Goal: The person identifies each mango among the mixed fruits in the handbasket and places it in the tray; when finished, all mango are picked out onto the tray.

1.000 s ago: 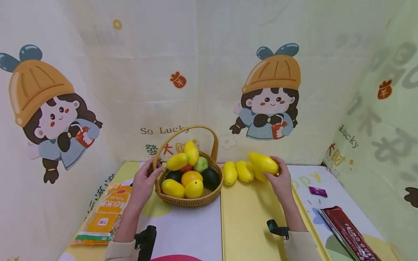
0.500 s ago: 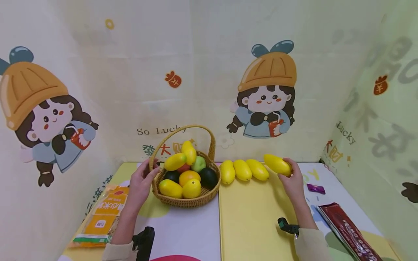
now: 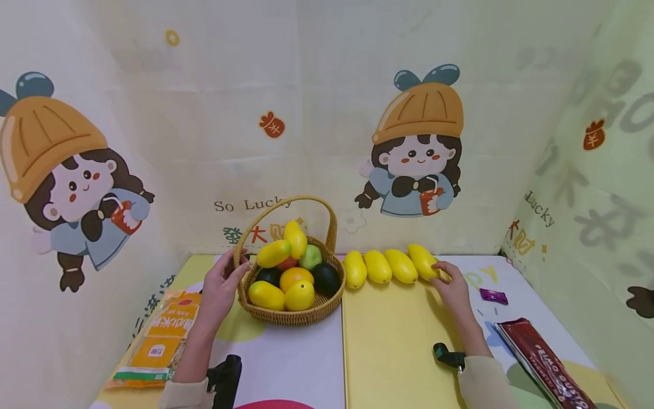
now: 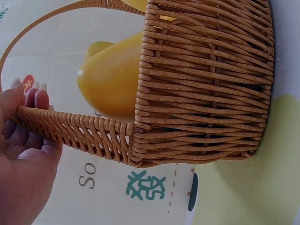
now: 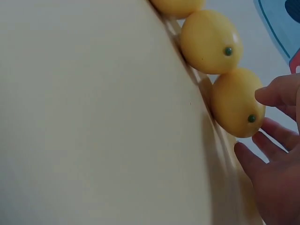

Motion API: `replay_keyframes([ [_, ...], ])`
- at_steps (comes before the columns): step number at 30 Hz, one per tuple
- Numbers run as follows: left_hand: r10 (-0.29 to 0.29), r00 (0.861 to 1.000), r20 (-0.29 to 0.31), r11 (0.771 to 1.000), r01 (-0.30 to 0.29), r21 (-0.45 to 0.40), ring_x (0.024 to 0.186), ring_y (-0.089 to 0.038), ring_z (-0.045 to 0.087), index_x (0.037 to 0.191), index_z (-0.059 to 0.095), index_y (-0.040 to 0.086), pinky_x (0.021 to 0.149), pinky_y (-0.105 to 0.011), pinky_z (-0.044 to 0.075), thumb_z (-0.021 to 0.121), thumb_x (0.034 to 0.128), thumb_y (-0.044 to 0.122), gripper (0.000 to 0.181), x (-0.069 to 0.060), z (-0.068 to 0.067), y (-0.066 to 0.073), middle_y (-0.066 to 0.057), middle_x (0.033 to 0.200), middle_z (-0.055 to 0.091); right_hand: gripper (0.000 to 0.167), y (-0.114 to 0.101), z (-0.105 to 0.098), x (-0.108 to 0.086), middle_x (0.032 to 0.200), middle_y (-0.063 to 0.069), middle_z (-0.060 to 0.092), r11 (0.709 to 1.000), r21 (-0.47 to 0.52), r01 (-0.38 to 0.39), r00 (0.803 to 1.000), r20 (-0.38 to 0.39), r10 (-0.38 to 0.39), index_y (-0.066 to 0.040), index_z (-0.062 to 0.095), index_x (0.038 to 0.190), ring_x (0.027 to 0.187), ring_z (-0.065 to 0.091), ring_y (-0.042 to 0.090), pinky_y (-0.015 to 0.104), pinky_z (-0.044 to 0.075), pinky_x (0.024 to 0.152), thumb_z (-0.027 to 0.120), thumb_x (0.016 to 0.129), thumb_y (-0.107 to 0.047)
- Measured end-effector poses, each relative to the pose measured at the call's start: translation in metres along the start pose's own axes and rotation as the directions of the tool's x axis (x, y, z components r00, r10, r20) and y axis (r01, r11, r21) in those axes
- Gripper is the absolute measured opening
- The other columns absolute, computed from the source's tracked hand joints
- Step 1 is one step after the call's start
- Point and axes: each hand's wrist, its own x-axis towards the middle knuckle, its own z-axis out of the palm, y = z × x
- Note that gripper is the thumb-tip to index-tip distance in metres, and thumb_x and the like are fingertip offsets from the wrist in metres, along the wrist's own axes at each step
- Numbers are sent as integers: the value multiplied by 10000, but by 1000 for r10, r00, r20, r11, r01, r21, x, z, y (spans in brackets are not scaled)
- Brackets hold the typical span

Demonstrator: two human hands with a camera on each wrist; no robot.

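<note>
My left hand (image 3: pixel 218 291) grips the left side of the handle of a wicker basket (image 3: pixel 293 318); in the left wrist view thumb and fingers close round the woven handle (image 4: pixel 79 131). Yellow mangoes (image 3: pixel 273 254), a green apple (image 3: pixel 310 258), an orange-coloured fruit (image 3: pixel 296 278) and dark fruits (image 3: pixel 326 278) fill the basket. Right of it, several mangoes lie side by side at the far end of a yellow board (image 3: pixel 395 341). Beside the rightmost mango (image 3: pixel 421 262) is my right hand (image 3: pixel 455 289); in the right wrist view its fingers (image 5: pixel 248 159) are spread loosely around the fruit's end.
An orange and yellow food bag (image 3: pixel 160 338) lies left of the left forearm. On the right are a small purple packet (image 3: pixel 494 296) and a long dark red packet (image 3: pixel 541 363). A printed cloth (image 3: pixel 332 142) stands behind and along both sides.
The right hand carried a mango rightward, set it down at the right end of the mango row, and loosened its fingers. The left hand stays on the basket handle.
</note>
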Motion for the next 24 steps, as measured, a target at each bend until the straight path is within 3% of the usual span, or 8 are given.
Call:
replay_keyframes([
  [4, -6, 1000, 1, 1000, 6, 6, 1038, -136, 574, 1358, 544, 161, 878, -84, 486, 567, 1011, 345, 393, 0, 0, 2, -66, 1140, 586, 427, -1, -2, -1, 1483, 197, 446, 999, -26, -26, 1000, 15, 26, -22, 514, 1383, 1405, 393, 357, 299, 437, 1106, 579, 963, -60],
  [7, -10, 1000, 2, 1000, 10, 3, 1045, -138, 572, 1361, 542, 164, 882, -83, 485, 567, 1006, 370, 411, -1, 0, 2, -61, 1142, 582, 482, 1, -2, 0, 1513, 203, 412, 999, -35, -26, 999, 39, 27, -43, 467, 1448, 1386, 413, 381, 101, 425, 989, 574, 980, -84],
  [9, -12, 1000, 5, 1000, 12, 5, 1046, -141, 570, 1364, 539, 165, 883, -83, 486, 565, 1005, 380, 419, 0, 0, 1, -62, 1145, 580, 513, 4, -1, 2, 1536, 202, 383, 999, -40, -32, 998, 55, 34, -67, 438, 1479, 1376, 427, 391, 40, 377, 923, 582, 989, -116],
  [11, -12, 1000, 9, 1000, 12, 7, 1047, -142, 568, 1369, 536, 162, 885, -84, 486, 563, 1005, 382, 427, 0, 0, 1, -67, 1152, 580, 560, 5, 1, 4, 1552, 216, 350, 998, -49, -30, 997, 76, 34, -81, 389, 1513, 1359, 436, 407, 134, 423, 992, 590, 997, -163],
  [13, -13, 1000, 3, 1000, 13, 7, 1041, -140, 570, 1367, 539, 160, 879, -83, 487, 566, 1003, 383, 427, 0, 0, 1, -73, 1151, 584, 623, 7, 3, 6, 1560, 227, 333, 997, -68, -31, 995, 96, 38, -100, 331, 1545, 1346, 448, 415, 303, 447, 1061, 602, 999, -228],
  [16, -11, 1000, -2, 1000, 11, 6, 1038, -134, 571, 1364, 543, 157, 876, -82, 487, 570, 1002, 380, 426, 0, -1, 1, -74, 1151, 588, 696, 8, 5, 8, 1559, 231, 330, 996, -74, -42, 992, 116, 51, -109, 259, 1571, 1333, 452, 409, 466, 417, 1095, 607, 996, -287],
  [24, -5, 1000, 7, 1000, 5, 3, 1038, -140, 566, 1368, 538, 154, 875, -82, 485, 567, 1004, 379, 429, 0, 0, 2, -78, 1153, 584, 652, 5, 4, 8, 1551, 197, 369, 995, -51, -87, 992, 83, 91, -82, 322, 1539, 1327, 451, 376, 367, 403, 1076, 634, 976, -189],
])
